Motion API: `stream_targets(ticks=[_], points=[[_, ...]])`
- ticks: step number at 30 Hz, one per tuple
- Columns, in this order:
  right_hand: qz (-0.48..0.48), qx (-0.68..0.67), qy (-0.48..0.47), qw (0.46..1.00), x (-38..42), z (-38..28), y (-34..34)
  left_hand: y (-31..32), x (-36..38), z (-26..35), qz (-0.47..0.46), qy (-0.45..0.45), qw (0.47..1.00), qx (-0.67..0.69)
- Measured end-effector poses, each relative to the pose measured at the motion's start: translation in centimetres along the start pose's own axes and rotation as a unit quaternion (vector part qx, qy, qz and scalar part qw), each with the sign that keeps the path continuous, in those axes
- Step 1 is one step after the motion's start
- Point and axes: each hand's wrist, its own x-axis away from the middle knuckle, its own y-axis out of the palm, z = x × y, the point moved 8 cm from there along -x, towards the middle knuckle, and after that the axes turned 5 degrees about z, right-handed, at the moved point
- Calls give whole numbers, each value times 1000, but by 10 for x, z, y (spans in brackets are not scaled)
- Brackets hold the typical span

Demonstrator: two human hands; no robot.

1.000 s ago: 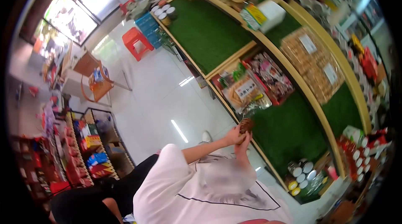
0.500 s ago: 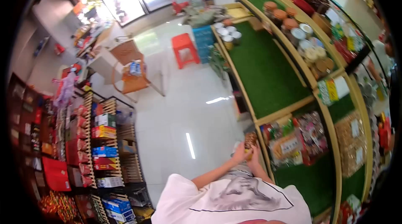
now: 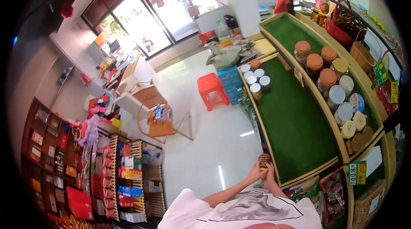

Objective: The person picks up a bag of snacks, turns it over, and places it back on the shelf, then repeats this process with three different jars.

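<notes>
Both my hands are closed around a jar with brown contents [image 3: 264,159] and a yellow part near my fingers. My left hand [image 3: 256,172] grips it from the left, my right hand [image 3: 270,175] from the right. Fingers cover part of it, so its label cannot be made out. It is held low in front of my shirt, beside the wooden edge of the green-lined display shelf [image 3: 295,122]. A group of white-lidded jars [image 3: 255,88] stands at that shelf's far end. On the higher tier are several orange-lidded jars [image 3: 314,62] and pale-lidded jars [image 3: 343,112].
Bagged goods [image 3: 334,192] lie on the near section, beside a green price sign [image 3: 356,173]. A red stool [image 3: 212,91], a blue crate [image 3: 229,84] and a wooden chair [image 3: 160,128] stand on the tiled floor [image 3: 188,160]. A rack of boxed goods [image 3: 130,177] is at left.
My view has tilted up and swung, so the doors and upper jars show more fully and the bagged goods sit lower. Both hands keep hold of the jar.
</notes>
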Motion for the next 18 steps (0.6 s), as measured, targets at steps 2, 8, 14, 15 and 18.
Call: stream_targets(ticks=[2, 8, 14, 15, 18], points=[[-13, 7, -17, 1000, -18, -27, 22, 2, -35, 11, -17, -16, 999, 30], [38, -40, -26, 998, -84, -68, 35, 24, -128, 22, -94, 23, 995, 20], [43, -132, -42, 989, -181, -89, 80, 21, -243, 22, -89, 96, 991, -4], [29, -153, -32, 987, -216, -82, 83, 30, -273, 4, -95, 114, 989, 26], [44, -159, -4, 986, -255, -85, 133, -18, -334, 23, -137, 92, 986, 26]])
